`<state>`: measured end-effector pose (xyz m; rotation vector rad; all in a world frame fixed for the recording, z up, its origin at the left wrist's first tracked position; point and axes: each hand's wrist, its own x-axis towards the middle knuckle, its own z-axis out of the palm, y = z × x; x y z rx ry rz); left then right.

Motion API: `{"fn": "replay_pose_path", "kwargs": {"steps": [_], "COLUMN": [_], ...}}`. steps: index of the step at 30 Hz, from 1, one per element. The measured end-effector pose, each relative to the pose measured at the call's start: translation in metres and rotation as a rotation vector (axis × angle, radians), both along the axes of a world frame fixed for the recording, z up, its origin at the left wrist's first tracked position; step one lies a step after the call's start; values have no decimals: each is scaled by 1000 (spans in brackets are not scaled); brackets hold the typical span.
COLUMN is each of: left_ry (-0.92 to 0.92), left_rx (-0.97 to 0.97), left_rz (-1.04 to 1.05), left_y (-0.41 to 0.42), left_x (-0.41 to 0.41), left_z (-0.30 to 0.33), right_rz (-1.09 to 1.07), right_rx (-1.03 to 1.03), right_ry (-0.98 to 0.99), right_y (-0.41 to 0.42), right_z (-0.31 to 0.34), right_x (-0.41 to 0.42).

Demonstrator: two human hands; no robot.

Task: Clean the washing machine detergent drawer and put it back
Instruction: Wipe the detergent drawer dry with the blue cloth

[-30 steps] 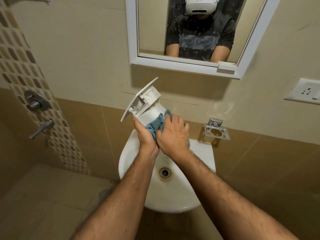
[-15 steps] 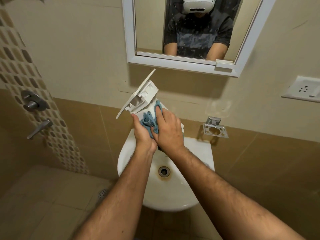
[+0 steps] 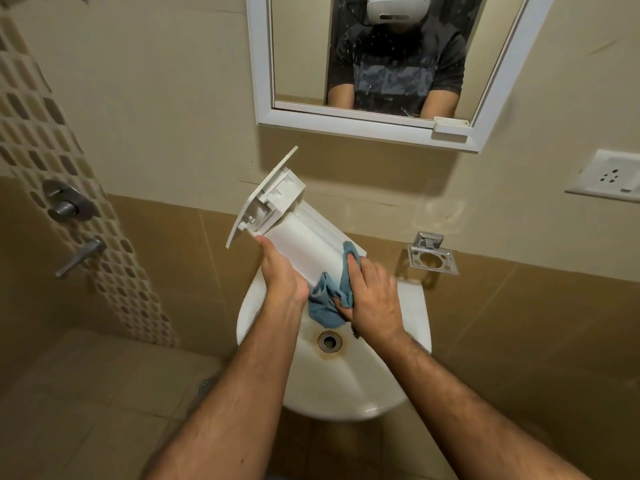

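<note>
Over the white ceramic basin point(image 3: 412, 327), your left hand point(image 3: 282, 275) grips the white plastic detergent drawer point(image 3: 301, 237); your right hand point(image 3: 372, 296) clutches the blue cloth point(image 3: 327, 299). Hard wiping could twist the drawer loose.

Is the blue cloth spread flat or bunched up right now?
Bunched. The blue cloth is crumpled in the right hand, pressed against the detergent drawer, with loose folds hanging over the sink.

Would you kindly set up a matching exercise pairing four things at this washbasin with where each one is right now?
Things:
1. white plastic detergent drawer
2. blue cloth
3. metal drain
4. chrome holder

Places:
A. at the bottom of the white basin
B. on the wall, right of the basin
C. gripped in the left hand, tilted above the basin
D. bunched in the right hand

Pairs: 1-C, 2-D, 3-A, 4-B
</note>
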<state>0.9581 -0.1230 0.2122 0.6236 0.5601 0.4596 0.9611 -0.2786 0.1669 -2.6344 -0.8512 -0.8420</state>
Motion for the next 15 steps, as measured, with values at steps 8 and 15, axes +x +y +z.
{"fn": "replay_pose_path", "kwargs": {"steps": [8,15], "left_ry": [90,195], "left_rx": [-40,-55], "left_rz": [23,-35], "left_y": [5,1], "left_x": [0,-3], "left_z": [4,-5], "right_rz": [138,9], "right_rx": [247,1049], "right_ry": [178,375], "right_y": [-24,-2], "right_z": [5,73], "right_x": [8,23]}}
